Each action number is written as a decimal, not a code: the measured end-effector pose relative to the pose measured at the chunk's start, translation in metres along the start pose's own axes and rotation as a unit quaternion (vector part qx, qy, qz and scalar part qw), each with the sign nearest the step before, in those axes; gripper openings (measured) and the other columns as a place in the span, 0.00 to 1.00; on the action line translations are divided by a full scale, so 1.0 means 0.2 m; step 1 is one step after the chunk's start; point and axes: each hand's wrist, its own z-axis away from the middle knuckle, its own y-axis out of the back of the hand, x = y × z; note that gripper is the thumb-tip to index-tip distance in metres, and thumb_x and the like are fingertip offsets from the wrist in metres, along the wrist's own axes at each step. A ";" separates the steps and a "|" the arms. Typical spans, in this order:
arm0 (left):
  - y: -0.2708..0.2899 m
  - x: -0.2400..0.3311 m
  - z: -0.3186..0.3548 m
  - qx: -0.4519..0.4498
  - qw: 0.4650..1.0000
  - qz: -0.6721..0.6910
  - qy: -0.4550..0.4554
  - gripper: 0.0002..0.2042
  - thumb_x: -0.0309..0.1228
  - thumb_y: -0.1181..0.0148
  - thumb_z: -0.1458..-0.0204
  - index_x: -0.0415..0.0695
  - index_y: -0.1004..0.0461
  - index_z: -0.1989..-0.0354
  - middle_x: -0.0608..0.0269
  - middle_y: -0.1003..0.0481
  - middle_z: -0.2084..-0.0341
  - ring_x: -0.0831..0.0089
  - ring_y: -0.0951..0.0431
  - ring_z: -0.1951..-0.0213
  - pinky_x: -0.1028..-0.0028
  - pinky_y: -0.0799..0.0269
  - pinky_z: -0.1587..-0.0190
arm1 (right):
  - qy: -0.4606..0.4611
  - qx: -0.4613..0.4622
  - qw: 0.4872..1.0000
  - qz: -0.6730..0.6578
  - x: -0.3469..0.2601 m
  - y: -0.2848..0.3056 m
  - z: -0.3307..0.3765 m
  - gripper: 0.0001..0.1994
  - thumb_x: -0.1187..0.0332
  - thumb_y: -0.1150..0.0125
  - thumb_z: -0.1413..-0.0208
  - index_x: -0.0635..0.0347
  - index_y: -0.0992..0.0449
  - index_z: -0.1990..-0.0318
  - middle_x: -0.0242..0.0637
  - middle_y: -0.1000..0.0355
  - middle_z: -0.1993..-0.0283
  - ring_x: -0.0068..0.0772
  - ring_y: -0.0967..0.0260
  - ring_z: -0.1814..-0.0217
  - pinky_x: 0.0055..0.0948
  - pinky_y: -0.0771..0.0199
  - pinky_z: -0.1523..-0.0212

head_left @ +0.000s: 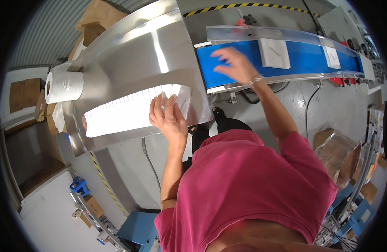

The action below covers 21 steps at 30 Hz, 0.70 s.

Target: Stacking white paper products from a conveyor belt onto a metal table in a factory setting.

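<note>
A long row of thin white flat packets (122,112) stands tightly packed on the steel table. At its right end my left hand (169,117) has its fingers curled over the last packets, gripping them. The end packet (184,101) faces right with small print on it. My right hand (237,66) is over the near end of the blue conveyor belt (214,75), fingers spread and holding nothing. To its right a white packet (275,53) lies flat on the belt, and another white packet (331,56) lies farther along.
A clear guard (285,33) runs along the belt's far side. On the table's left stands a white paper roll (67,86), with cardboard boxes (27,94) beyond. Cables (313,101) hang below the conveyor. A clear plastic bag (338,153) lies at the right.
</note>
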 end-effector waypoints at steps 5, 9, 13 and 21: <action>0.00 0.01 -0.01 -0.024 0.999 -0.002 -0.027 0.13 0.23 0.40 0.54 0.48 0.24 0.58 0.53 0.36 0.46 0.50 0.40 0.42 0.54 0.49 0.41 | 0.101 -0.246 0.950 -0.166 -0.27 -0.26 -0.12 0.22 0.69 0.33 0.55 0.55 0.30 0.49 0.36 0.34 0.49 0.37 0.33 0.50 0.32 0.32 0.50; 0.01 0.00 -0.02 0.006 0.999 -0.031 0.016 0.14 0.32 0.41 0.50 0.45 0.27 0.54 0.50 0.40 0.42 0.46 0.45 0.40 0.50 0.51 0.41 | 0.024 -0.255 0.958 -0.129 -0.18 -0.28 -0.09 0.20 0.63 0.36 0.50 0.58 0.29 0.51 0.39 0.31 0.57 0.36 0.32 0.55 0.31 0.33 0.52; 0.02 -0.07 -0.01 0.002 0.999 -0.025 0.023 0.15 0.26 0.42 0.49 0.43 0.29 0.52 0.53 0.38 0.44 0.50 0.41 0.41 0.53 0.47 0.43 | -0.193 -0.042 0.933 -0.300 0.10 -0.16 -0.01 0.15 0.56 0.42 0.42 0.59 0.32 0.61 0.33 0.28 0.62 0.20 0.29 0.63 0.26 0.29 0.64; 0.01 -0.05 -0.03 0.007 1.000 0.002 0.026 0.14 0.21 0.41 0.54 0.46 0.24 0.57 0.54 0.36 0.47 0.51 0.41 0.42 0.54 0.49 0.42 | -0.165 0.258 0.861 0.405 0.18 0.19 0.06 0.27 0.59 0.32 0.56 0.60 0.32 0.50 0.47 0.32 0.49 0.46 0.33 0.49 0.40 0.32 0.50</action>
